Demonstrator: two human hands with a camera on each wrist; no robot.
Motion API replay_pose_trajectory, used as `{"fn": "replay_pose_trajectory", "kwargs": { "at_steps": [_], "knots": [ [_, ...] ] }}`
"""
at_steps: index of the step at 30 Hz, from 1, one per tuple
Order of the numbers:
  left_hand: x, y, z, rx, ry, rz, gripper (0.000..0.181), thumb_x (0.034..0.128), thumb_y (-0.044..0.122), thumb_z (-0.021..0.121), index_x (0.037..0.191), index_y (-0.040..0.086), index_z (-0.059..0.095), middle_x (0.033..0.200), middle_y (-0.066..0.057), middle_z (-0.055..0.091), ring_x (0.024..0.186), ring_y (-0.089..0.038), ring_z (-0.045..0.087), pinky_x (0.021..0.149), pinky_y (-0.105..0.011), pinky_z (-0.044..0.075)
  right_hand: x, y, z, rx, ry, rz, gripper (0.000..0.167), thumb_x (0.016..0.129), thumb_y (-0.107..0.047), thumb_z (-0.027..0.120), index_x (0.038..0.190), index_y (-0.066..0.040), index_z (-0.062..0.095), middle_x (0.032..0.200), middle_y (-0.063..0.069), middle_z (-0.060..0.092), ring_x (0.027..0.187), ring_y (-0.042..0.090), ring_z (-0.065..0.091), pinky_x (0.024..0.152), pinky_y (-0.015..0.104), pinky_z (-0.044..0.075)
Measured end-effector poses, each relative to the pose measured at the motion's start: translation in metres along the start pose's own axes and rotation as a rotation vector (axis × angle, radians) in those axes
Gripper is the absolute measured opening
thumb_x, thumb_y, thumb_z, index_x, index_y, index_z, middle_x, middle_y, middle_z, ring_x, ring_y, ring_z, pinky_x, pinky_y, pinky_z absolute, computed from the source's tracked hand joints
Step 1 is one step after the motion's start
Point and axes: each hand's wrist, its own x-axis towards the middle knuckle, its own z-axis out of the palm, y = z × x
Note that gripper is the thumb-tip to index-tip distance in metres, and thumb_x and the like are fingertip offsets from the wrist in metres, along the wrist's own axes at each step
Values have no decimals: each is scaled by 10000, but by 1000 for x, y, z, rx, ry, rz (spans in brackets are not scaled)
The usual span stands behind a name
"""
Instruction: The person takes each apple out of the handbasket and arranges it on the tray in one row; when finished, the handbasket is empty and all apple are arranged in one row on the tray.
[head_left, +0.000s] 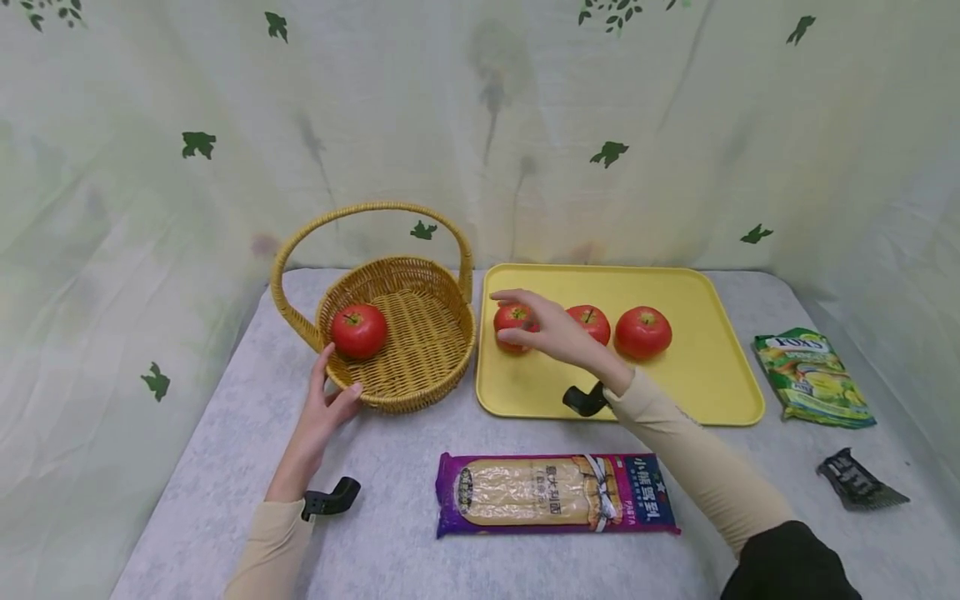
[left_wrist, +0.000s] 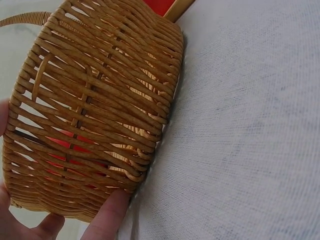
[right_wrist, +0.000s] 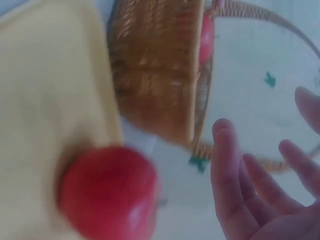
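Note:
A round wicker basket [head_left: 408, 375] with a tall arched handle holds one red apple [head_left: 359, 331] at its left side. My left hand [head_left: 321, 425] grips the basket's near left side, fingers and thumb spread along it; the left wrist view shows the fingertips against the woven wall [left_wrist: 100, 100]. Over the left part of a yellow tray [head_left: 697, 383] hovers my right hand [head_left: 558, 330], fingers parted and nothing in them. Beneath it, the leftmost tray apple [head_left: 510, 317] is partly hidden. Two more apples, a middle one [head_left: 592, 321] and a right one [head_left: 642, 332], lie alongside.
In front of the tray lies a purple pasta pack [head_left: 555, 494]. To the right are a green candy bag [head_left: 813, 377] and a small black packet [head_left: 861, 481]. A leaf-patterned curtain [head_left: 420, 100] hangs behind the table.

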Motion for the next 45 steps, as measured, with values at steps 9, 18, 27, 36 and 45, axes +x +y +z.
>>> {"fn": "replay_pose_trajectory", "kwargs": {
  "at_steps": [9,18,27,36,45],
  "knots": [
    [2,-3,0,-6,9,-10,757,998,222,527,1535,338,7,1565,-66,-54,1309,-346,334,853,-171,460,59,-32,54,-81,-159,-128,579,916,-253,671,1423,-111,433,1350,83,486,802,158,614,712,255,508],
    [1,-3,0,-16,1,-15,771,994,273,534,1535,332,-12,1563,-64,-72,1319,-360,314,867,-174,453,100,-43,83,-178,-270,-117,677,894,-282,693,1466,-126,366,1427,56,433,1269,154,416,1011,347,386],
    [1,-2,1,-20,-7,-21,762,1000,254,523,1529,360,-15,1565,-50,-70,1325,-345,312,891,-204,453,130,-42,96,-297,-336,17,775,879,-323,702,1509,-156,284,1508,79,335,1373,206,293,1093,349,269],
    [-1,1,-1,-3,-9,-35,763,1007,238,509,1528,354,-36,1567,-36,-80,1336,-345,299,990,-382,399,146,-50,116,-336,-356,120,776,876,-350,699,1518,-268,271,1503,90,315,1367,231,270,1051,424,320],
    [-3,12,3,-21,-11,-55,778,1002,221,520,1536,305,-38,1568,-72,-76,1334,-353,300,1013,-438,367,154,-52,134,-277,-339,192,763,882,-352,692,1515,-332,266,1554,115,177,1394,257,208,1045,462,313]
  ]
}}
